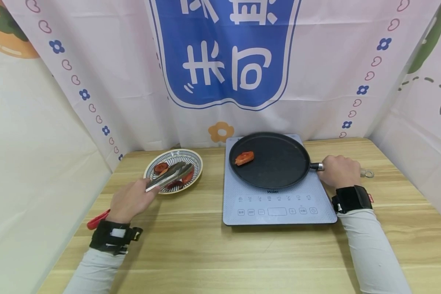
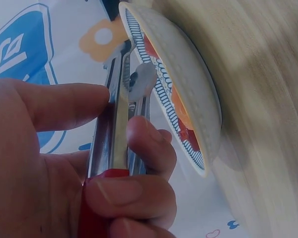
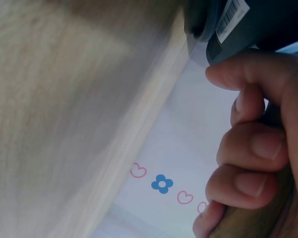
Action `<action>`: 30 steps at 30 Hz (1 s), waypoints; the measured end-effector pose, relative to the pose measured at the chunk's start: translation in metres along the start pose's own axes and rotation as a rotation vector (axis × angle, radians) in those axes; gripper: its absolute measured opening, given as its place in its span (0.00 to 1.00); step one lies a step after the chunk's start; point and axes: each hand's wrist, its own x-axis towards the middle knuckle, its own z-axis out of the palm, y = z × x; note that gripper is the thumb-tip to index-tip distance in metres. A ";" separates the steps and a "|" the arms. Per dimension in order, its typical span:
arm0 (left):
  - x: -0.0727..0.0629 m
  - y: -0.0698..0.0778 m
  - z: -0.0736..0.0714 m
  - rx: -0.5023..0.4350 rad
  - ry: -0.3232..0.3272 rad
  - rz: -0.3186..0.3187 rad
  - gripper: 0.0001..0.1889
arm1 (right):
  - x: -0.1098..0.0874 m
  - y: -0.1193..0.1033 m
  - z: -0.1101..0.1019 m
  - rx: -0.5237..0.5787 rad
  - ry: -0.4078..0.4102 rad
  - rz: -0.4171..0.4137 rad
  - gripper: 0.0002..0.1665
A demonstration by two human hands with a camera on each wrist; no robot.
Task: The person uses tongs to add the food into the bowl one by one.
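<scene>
My left hand grips metal kitchen tongs with a red handle. The tongs' tips reach over a patterned plate that bears several reddish pieces of food, sausage-like in look. In the left wrist view the tips stand a little apart at the plate's rim. On the other side, my right hand is wrapped round the handle of a flat black frying pan; the handle's wooden part shows below the fingers. One scored reddish piece lies at the pan's left.
Under the pan is a light-blue induction cooker with a touch panel at its front. Plate and cooker stand on a wooden table, the plate to the left. A printed cloth hangs behind, with light side walls.
</scene>
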 end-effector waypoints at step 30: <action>-0.005 0.012 0.003 0.048 -0.041 -0.002 0.23 | 0.001 0.000 0.000 0.000 0.003 0.001 0.21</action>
